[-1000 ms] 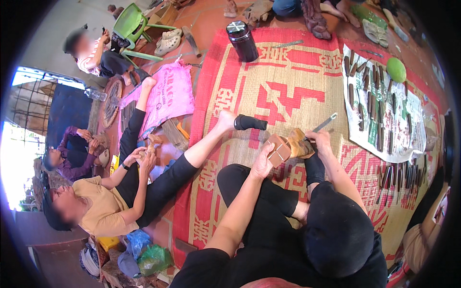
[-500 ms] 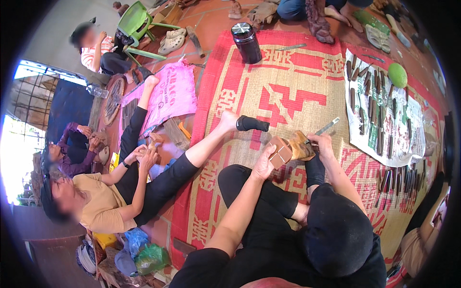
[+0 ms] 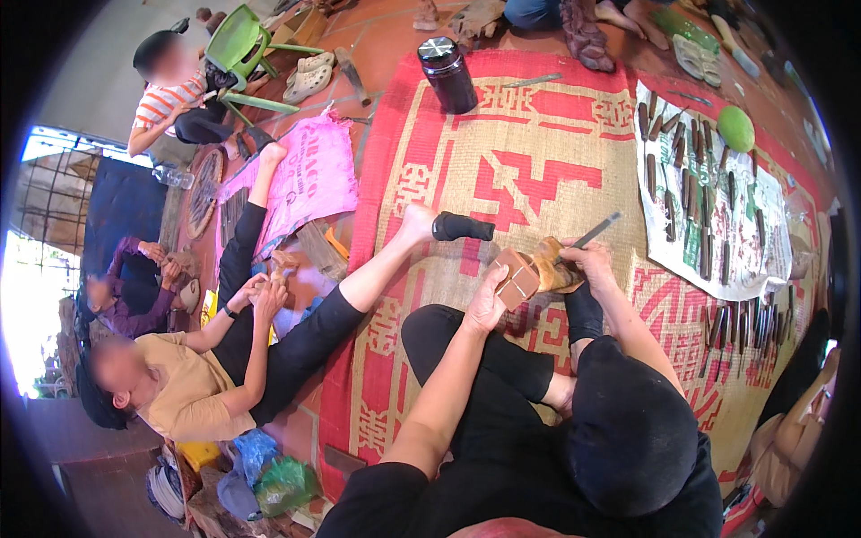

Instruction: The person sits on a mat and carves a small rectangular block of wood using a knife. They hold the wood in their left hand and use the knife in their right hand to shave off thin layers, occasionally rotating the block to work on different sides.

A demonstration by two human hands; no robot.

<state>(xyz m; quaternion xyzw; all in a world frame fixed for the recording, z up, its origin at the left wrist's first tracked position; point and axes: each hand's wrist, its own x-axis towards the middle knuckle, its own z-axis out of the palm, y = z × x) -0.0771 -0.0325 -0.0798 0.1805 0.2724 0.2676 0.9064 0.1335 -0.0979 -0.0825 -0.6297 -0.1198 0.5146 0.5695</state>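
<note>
My left hand (image 3: pixel 489 300) is closed round a reddish-brown block (image 3: pixel 517 274) with pale lines across its face. Right beside the block is a yellowish-brown piece of carved wood (image 3: pixel 548 258); whether the left fingers also hold it is hidden. My right hand (image 3: pixel 590 260) is closed on a slim carving chisel (image 3: pixel 598 229), whose grey shaft points up and away to the right. The right fingertips are close to the carved wood. Both hands are above the mat, in front of my crossed legs.
The red and tan woven mat (image 3: pixel 538 134) carries a dark canister (image 3: pixel 448 76). To the right, several carving tools lie on a white sheet (image 3: pixel 659 260), near a green fruit (image 3: pixel 735 128). On my left, a co-worker (image 3: pixel 193 377) sits with a leg stretched onto the mat.
The chisel in my right hand has tilted and its upper end sits slightly lower. The block in my left hand has turned a little. The whole view has shifted slightly.
</note>
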